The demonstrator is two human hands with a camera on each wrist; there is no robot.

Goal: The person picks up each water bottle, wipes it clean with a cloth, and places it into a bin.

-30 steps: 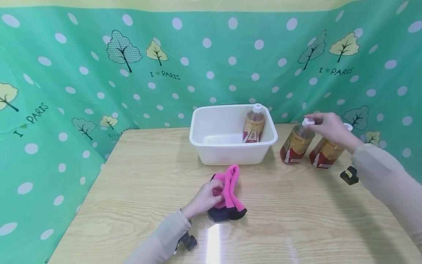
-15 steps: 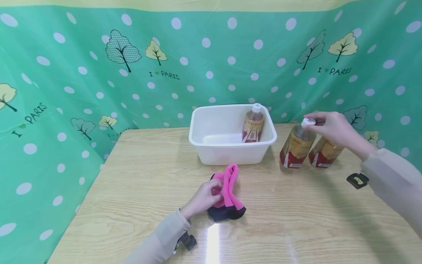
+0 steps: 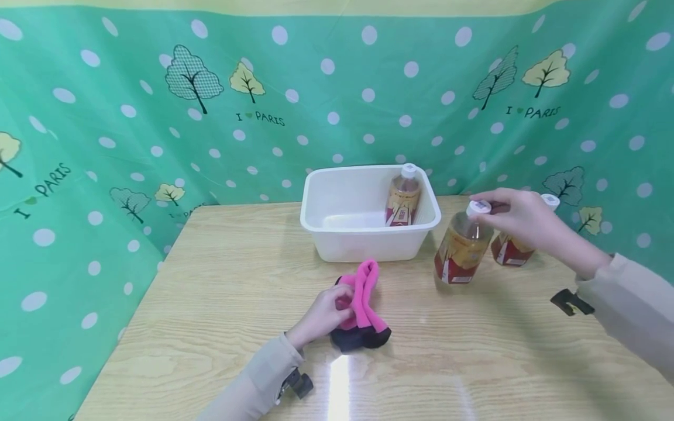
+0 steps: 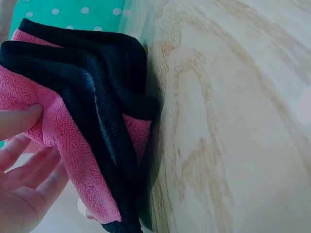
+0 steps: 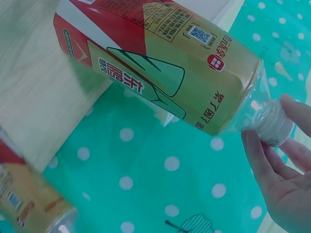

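My left hand (image 3: 322, 316) pinches a pink cloth with black edging (image 3: 364, 298), bunched on the table in front of the bin; the left wrist view shows thumb and fingers on its pink side (image 4: 53, 116). With its fingers on the white cap, my right hand (image 3: 518, 219) holds a drink bottle (image 3: 462, 248) with a gold and red label. That bottle leans slightly, right of the bin. In the right wrist view the fingers wrap the cap (image 5: 277, 127). Whether its base touches the table is hard to tell.
A white plastic bin (image 3: 368, 242) stands at the back of the wooden table (image 3: 221, 280), with a similar bottle (image 3: 404, 199) upright in its right end. Another such bottle (image 3: 513, 248) stands behind my right hand. A green dotted curtain (image 3: 316, 88) hangs behind.
My right hand has drawn the bottle left and toward me, away from the other bottle beside it. The left hand keeps its grip on the cloth, nearly still.
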